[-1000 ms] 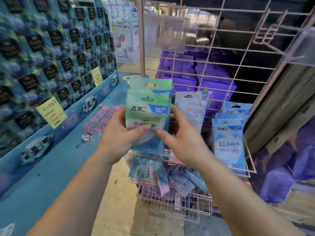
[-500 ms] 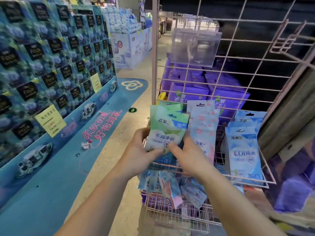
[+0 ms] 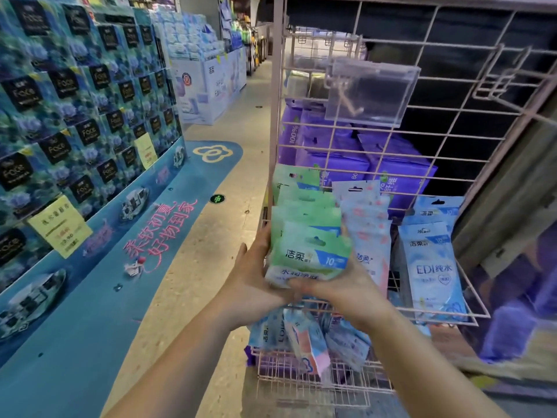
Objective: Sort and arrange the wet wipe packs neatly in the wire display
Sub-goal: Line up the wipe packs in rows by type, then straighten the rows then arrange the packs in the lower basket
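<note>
Both hands' fingers hide behind the green pack [image 3: 310, 254]; lower basket [image 3: 316, 378] packs blurred.

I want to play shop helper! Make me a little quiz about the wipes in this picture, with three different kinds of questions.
1. True or false: both hands hold the green pack.
2. Which colour are the packs at the right end of the upper basket? A) green B) pink C) blue
3. Fill in the missing word: the jumbled packs lie in the ______ basket.

Key
1. True. The left hand and the right hand grip it from either side.
2. C. The blue packs stand there, with the pink packs in the middle.
3. Lower. That is the lower basket, under the hands.
</note>
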`<state>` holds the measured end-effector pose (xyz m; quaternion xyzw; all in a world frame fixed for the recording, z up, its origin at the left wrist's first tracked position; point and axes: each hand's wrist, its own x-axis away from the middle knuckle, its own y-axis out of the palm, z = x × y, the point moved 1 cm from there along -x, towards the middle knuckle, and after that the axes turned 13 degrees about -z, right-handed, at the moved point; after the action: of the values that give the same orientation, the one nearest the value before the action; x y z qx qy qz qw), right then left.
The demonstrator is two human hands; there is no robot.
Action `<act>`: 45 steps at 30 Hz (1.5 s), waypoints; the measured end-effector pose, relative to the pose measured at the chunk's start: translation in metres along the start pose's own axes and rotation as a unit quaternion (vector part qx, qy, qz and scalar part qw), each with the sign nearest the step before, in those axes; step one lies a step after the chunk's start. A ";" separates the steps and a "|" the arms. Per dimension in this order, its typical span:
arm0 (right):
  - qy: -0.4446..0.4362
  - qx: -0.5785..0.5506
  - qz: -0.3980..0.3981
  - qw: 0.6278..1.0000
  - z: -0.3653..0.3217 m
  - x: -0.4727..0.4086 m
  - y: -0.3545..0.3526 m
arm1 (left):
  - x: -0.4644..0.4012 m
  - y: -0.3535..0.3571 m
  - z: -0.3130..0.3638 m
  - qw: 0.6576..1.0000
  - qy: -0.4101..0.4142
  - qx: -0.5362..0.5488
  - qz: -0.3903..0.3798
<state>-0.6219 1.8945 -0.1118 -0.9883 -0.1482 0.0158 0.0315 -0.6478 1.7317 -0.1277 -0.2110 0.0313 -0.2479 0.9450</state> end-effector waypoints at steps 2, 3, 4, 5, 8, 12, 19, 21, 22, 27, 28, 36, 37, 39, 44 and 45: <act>-0.024 0.007 0.006 1.000 -0.008 -0.001 0.002 | -0.005 -0.003 0.003 1.000 0.007 -0.001 -0.002; -0.029 0.012 0.006 0.999 -0.010 -0.005 0.002 | -0.010 -0.005 0.003 1.000 0.023 0.000 -0.008; -0.027 0.021 0.012 0.999 -0.011 -0.011 0.002 | -0.015 -0.006 0.003 1.000 0.025 -0.006 -0.014; -0.020 0.024 0.017 0.999 -0.010 -0.015 0.001 | -0.019 -0.009 0.003 1.000 0.014 -0.003 -0.022; -0.002 0.018 0.039 0.999 -0.004 -0.020 -0.003 | -0.023 -0.017 0.001 0.997 0.004 0.044 -0.064; -0.005 -0.009 0.066 0.998 0.000 -0.022 0.001 | -0.024 -0.018 -0.006 0.994 0.004 0.065 -0.088; -0.023 -0.022 0.008 0.999 -0.005 -0.026 -0.007 | -0.026 -0.001 -0.006 0.998 0.048 0.020 -0.020; -0.018 -0.018 -0.002 1.000 -0.002 -0.024 -0.008 | -0.024 0.000 -0.010 0.998 0.053 0.017 -0.007; -0.015 -0.018 0.001 1.000 -0.002 -0.024 -0.008 | -0.022 -0.001 -0.010 0.999 0.048 0.022 -0.008; -0.008 -0.009 0.033 0.999 -0.005 -0.025 -0.010 | -0.019 -0.017 -0.003 0.999 0.020 -0.031 0.019; -0.006 -0.015 0.030 0.999 -0.007 -0.027 -0.010 | -0.021 -0.021 -0.003 0.999 0.011 -0.037 0.001; -0.002 -0.032 0.005 0.999 0.000 -0.036 -0.003 | -0.029 -0.018 -0.004 0.991 0.039 -0.110 -0.059; -0.007 -0.025 0.011 1.000 0.001 -0.036 -0.002 | -0.027 -0.017 -0.005 0.994 0.039 -0.097 -0.036; -0.012 -0.037 0.019 0.999 0.001 -0.037 -0.002 | -0.027 -0.014 -0.004 0.994 0.033 -0.102 -0.004; 0.029 -0.061 -0.004 0.998 -0.001 -0.033 -0.001 | -0.034 -0.017 -0.007 0.983 -0.024 -0.177 -0.040; 0.040 -0.053 -0.005 0.998 -0.002 -0.029 -0.002 | -0.031 -0.017 -0.008 0.988 -0.020 -0.145 -0.050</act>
<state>-0.6500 1.8876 -0.1095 -0.9877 -0.1526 -0.0314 -0.0149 -0.6846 1.7300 -0.1297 -0.3520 0.0371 -0.2835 0.8912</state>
